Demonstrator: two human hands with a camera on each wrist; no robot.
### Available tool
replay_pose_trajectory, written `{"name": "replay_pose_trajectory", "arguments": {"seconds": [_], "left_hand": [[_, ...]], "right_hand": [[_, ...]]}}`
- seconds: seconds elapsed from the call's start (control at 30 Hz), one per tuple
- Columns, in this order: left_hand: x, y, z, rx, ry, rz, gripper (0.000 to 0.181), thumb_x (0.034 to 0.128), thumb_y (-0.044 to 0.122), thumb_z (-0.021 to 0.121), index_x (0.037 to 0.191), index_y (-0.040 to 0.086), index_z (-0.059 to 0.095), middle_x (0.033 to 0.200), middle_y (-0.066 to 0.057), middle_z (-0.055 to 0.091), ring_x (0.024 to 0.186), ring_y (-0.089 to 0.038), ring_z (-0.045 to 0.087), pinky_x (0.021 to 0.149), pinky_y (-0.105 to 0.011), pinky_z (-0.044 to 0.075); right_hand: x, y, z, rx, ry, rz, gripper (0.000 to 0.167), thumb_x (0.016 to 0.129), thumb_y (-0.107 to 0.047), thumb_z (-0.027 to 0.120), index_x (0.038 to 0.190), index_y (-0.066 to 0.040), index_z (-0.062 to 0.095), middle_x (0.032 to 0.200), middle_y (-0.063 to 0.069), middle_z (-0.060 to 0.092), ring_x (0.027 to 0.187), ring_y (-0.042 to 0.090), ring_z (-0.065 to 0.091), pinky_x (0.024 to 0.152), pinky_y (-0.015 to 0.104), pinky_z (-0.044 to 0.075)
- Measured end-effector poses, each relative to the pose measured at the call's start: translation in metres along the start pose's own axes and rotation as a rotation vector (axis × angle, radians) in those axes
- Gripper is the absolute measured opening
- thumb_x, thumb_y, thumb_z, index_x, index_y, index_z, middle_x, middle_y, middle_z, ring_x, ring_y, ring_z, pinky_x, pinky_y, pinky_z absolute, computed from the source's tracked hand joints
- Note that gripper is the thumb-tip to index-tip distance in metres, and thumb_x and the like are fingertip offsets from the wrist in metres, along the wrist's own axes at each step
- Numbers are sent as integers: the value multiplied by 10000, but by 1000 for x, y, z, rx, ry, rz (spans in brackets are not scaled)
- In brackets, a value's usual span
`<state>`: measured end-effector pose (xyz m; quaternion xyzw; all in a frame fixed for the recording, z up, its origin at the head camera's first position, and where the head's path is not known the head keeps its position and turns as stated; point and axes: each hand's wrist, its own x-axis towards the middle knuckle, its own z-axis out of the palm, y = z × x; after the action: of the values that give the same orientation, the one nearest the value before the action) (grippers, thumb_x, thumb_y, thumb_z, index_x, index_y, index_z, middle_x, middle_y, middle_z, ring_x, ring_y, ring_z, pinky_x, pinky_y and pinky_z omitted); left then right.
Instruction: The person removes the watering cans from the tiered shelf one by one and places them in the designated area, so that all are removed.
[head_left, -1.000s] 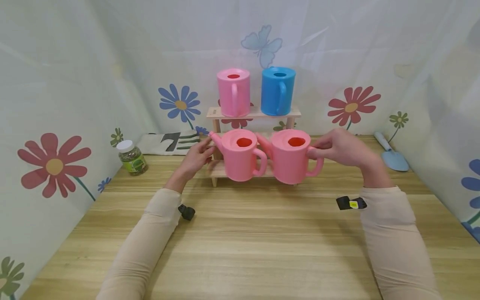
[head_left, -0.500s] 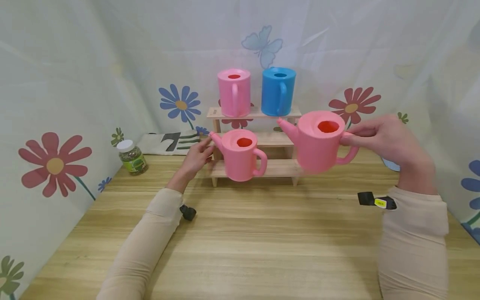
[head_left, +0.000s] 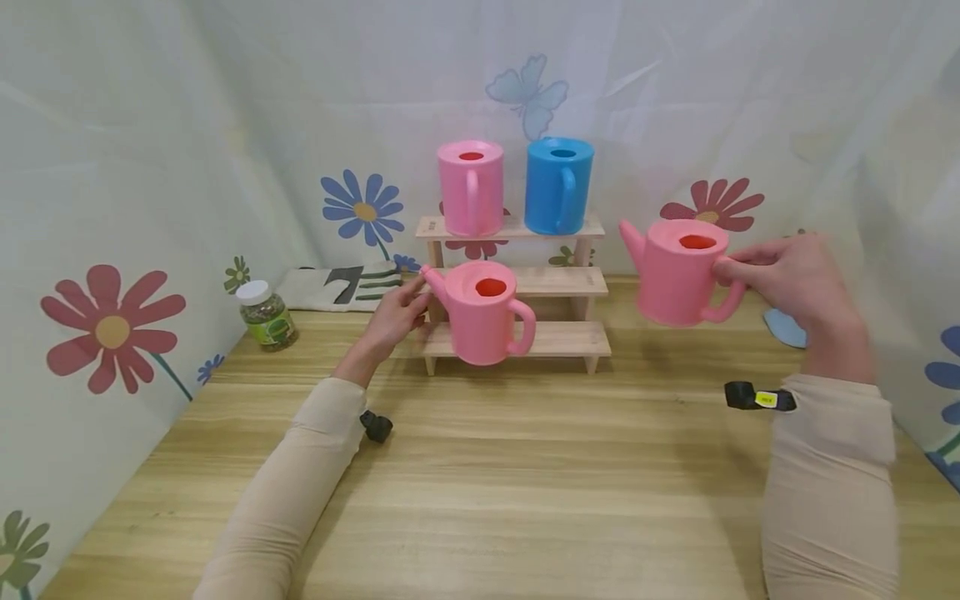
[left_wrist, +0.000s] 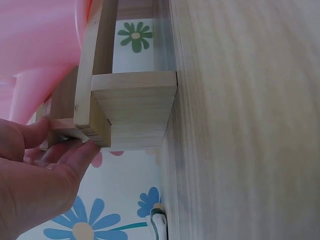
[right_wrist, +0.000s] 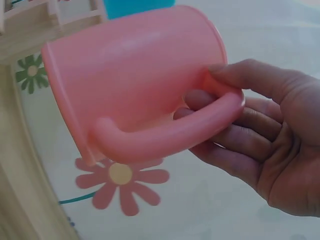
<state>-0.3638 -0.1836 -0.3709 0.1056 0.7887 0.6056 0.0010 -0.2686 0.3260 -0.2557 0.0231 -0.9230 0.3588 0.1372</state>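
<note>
Both arms (head_left: pixel 288 483) reach forward, right fingers (right_wrist: pixel 250 142) curled, left fingers (left_wrist: pixel 84 158) bent.

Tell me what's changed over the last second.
The right hand has carried its pink watering can up and rightward, away from the lower pink can and the wooden stand, keeping hold of the handle. Unchanged: the left hand at the stand's left end, and the lower pink can, upper pink can and blue can.

Wooden table (head_left: pixel 570 500): pale stepped shelf (head_left: pixel 566 337); far left, white-lidded jar (head_left: pixel 270 323), white-grey glove (head_left: pixel 303 287).
Shelf: two pink watering cans (head_left: pixel 456 192), blue watering can (head_left: pixel 544 190).
</note>
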Motion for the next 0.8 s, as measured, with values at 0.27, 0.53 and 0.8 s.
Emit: {"name": "replay_pose_trajectory", "arguments": {"seconds": [0.27, 0.53, 0.8], "left_hand": [[1, -4, 0, -9, -1, 1, 525, 1072, 203, 498, 1574, 189, 342, 1453, -173, 499, 1204, -258, 525, 1031, -441, 472], [5, -4, 3, -19, -23, -17, 516, 1074, 227, 493, 1571, 226, 350, 1285, -169, 527, 1120, -234, 509, 1022, -427, 475], [3, -2, 0, -8, -6, 5, 505, 1070, 224, 503, 1558, 231, 374, 916, -101, 462, 814, -226, 443, 767, -307, 458]], "right_hand": [[24, 15, 38, -41, -20, 91, 573, 907, -482, 715, 1154, 35, 732, 777, 58, 716, 926, 312, 486, 689, 405, 419], [43, 27, 83, 69, -14, 172, 517, 950, -414, 688, 1204, 36, 707, 959, 166, 730, 935, 318, 493, 745, 413, 438], [61, 26, 111, 76, -24, 159, 450, 979, -370, 655, 1192, 22, 715, 1018, 208, 700, 922, 310, 494, 740, 400, 434]]}}
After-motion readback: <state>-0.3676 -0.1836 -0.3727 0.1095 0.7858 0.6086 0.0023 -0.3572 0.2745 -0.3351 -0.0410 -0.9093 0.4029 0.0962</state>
